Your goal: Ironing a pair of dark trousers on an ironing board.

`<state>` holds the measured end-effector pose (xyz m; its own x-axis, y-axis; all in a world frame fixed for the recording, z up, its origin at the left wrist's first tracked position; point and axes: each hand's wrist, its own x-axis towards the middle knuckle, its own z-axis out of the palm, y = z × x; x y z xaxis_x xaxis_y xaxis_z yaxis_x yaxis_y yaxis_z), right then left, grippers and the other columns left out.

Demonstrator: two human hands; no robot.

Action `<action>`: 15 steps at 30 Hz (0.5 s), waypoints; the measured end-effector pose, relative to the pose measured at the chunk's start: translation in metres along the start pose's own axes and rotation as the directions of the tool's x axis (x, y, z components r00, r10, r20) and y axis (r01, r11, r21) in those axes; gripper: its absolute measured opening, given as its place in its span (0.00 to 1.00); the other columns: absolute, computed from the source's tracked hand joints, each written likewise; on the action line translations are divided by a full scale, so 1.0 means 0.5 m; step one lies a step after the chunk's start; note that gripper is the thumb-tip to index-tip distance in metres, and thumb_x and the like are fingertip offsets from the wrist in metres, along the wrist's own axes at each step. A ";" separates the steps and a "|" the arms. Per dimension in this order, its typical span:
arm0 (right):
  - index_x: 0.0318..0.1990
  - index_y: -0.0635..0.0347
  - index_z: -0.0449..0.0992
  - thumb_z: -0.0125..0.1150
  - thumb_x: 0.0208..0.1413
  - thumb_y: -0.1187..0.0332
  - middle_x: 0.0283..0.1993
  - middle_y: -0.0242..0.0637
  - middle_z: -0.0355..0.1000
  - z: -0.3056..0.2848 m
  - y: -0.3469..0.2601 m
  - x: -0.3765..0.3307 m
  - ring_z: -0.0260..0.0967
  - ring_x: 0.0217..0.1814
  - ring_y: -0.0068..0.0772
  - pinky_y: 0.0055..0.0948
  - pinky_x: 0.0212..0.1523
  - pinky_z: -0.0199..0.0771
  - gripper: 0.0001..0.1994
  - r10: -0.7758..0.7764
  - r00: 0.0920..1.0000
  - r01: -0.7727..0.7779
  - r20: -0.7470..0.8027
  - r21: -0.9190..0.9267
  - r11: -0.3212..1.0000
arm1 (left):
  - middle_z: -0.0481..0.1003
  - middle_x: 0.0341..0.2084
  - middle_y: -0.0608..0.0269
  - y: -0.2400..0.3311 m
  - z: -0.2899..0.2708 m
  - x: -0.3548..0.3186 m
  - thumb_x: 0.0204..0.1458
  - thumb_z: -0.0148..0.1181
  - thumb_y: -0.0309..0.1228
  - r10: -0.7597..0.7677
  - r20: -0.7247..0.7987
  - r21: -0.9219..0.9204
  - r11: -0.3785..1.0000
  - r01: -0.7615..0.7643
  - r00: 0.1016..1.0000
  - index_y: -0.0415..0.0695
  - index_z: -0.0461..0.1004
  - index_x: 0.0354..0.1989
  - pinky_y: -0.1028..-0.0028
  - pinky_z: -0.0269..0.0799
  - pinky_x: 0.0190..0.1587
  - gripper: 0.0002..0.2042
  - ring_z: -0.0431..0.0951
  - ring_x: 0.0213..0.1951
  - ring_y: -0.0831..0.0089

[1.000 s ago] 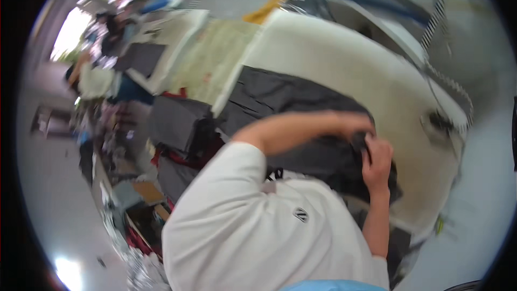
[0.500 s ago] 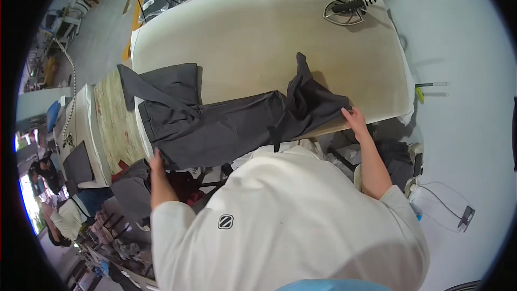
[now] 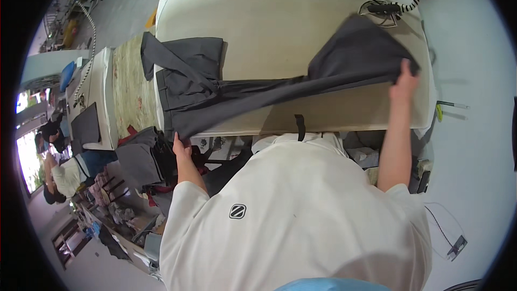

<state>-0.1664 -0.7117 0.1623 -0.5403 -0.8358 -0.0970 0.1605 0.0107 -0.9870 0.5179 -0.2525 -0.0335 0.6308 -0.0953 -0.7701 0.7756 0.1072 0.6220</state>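
One pair of dark grey trousers [image 3: 191,118] stretched across the cream, cloth-covered worktop [image 3: 269,27], its waistband [image 3: 163,94] toward the left. The left hand [image 3: 183,148] pinched the near edge close to the waistband, fingers nearly together, while the right hand [image 3: 405,82] was closed on the right end of a leg [image 3: 358,48], where the fabric fanned out. A black-handled iron [image 3: 383,9] rested near the far right corner, and a black strip [image 3: 300,127] lay at the near edge.
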 end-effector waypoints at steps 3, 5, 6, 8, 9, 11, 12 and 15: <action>0.56 0.67 0.73 0.70 0.58 0.68 0.52 0.40 0.77 -0.168 -0.053 0.079 0.74 0.50 0.37 0.36 0.55 0.74 0.21 -0.176 0.975 0.169 -0.133 -0.058 0.984 | 0.77 0.54 0.57 -0.016 0.100 -0.047 0.63 0.60 0.33 0.153 0.163 0.177 0.967 -0.181 0.975 0.41 0.72 0.60 0.59 0.75 0.57 0.18 0.77 0.54 0.62; 0.54 0.66 0.75 0.69 0.59 0.67 0.49 0.41 0.78 -0.330 0.014 0.146 0.75 0.48 0.37 0.36 0.52 0.74 0.19 -0.231 0.964 0.170 -0.132 -0.363 0.916 | 0.77 0.53 0.57 -0.014 0.134 -0.063 0.61 0.62 0.30 0.161 0.250 0.124 0.973 -0.196 0.955 0.40 0.72 0.59 0.58 0.75 0.56 0.18 0.77 0.53 0.61; 0.52 0.66 0.76 0.69 0.59 0.65 0.46 0.41 0.79 -0.410 0.072 0.154 0.75 0.46 0.37 0.36 0.50 0.75 0.18 -0.262 0.959 0.135 -0.109 -0.638 0.758 | 0.77 0.53 0.56 -0.020 0.144 -0.073 0.60 0.64 0.27 0.168 0.316 0.067 0.978 -0.199 0.934 0.39 0.72 0.58 0.58 0.76 0.54 0.18 0.77 0.53 0.60; 0.49 0.64 0.77 0.68 0.59 0.63 0.43 0.41 0.78 -0.511 0.194 0.124 0.76 0.43 0.36 0.37 0.46 0.74 0.16 -0.237 0.972 0.115 -0.003 -0.868 0.484 | 0.78 0.50 0.56 -0.033 0.131 -0.097 0.58 0.65 0.26 0.297 0.206 0.180 0.925 -0.334 0.933 0.40 0.70 0.59 0.57 0.78 0.50 0.20 0.78 0.51 0.59; 0.48 0.64 0.78 0.67 0.60 0.63 0.42 0.41 0.78 -0.532 0.220 0.089 0.76 0.43 0.35 0.36 0.45 0.75 0.15 -0.166 0.985 0.118 0.048 -0.887 0.447 | 0.78 0.50 0.57 -0.034 0.116 -0.108 0.58 0.65 0.26 0.353 0.164 0.324 0.863 -0.388 0.921 0.42 0.69 0.60 0.59 0.78 0.46 0.21 0.79 0.50 0.58; 0.45 0.62 0.78 0.67 0.60 0.62 0.39 0.38 0.77 -0.539 0.250 0.032 0.75 0.36 0.30 0.31 0.36 0.73 0.13 0.008 1.000 0.016 0.025 -0.816 0.578 | 0.78 0.49 0.58 -0.038 0.090 -0.114 0.57 0.64 0.25 0.365 0.165 0.398 0.825 -0.401 0.916 0.44 0.70 0.58 0.62 0.78 0.41 0.20 0.79 0.48 0.60; 0.43 0.60 0.78 0.68 0.59 0.62 0.35 0.36 0.77 -0.549 0.257 0.017 0.73 0.29 0.26 0.26 0.29 0.71 0.12 0.117 0.993 -0.098 -0.020 -0.695 0.712 | 0.77 0.48 0.58 -0.033 0.089 -0.123 0.57 0.64 0.25 0.349 0.159 0.443 0.811 -0.382 0.924 0.45 0.71 0.57 0.60 0.78 0.42 0.19 0.79 0.48 0.61; 0.41 0.61 0.77 0.68 0.59 0.62 0.32 0.34 0.76 -0.523 0.224 -0.006 0.71 0.25 0.23 0.24 0.25 0.69 0.12 0.194 0.980 -0.122 0.041 -0.650 0.750 | 0.79 0.46 0.60 0.026 0.055 -0.082 0.58 0.65 0.27 0.195 0.279 0.431 0.850 -0.304 0.940 0.42 0.73 0.54 0.60 0.78 0.44 0.16 0.79 0.50 0.65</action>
<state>-0.3627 -0.5643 0.0185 -0.4648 -0.8395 -0.2816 -0.3505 0.4665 -0.8121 0.5028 -0.2746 0.0103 0.7509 -0.3445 -0.5634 0.4775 -0.3062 0.8236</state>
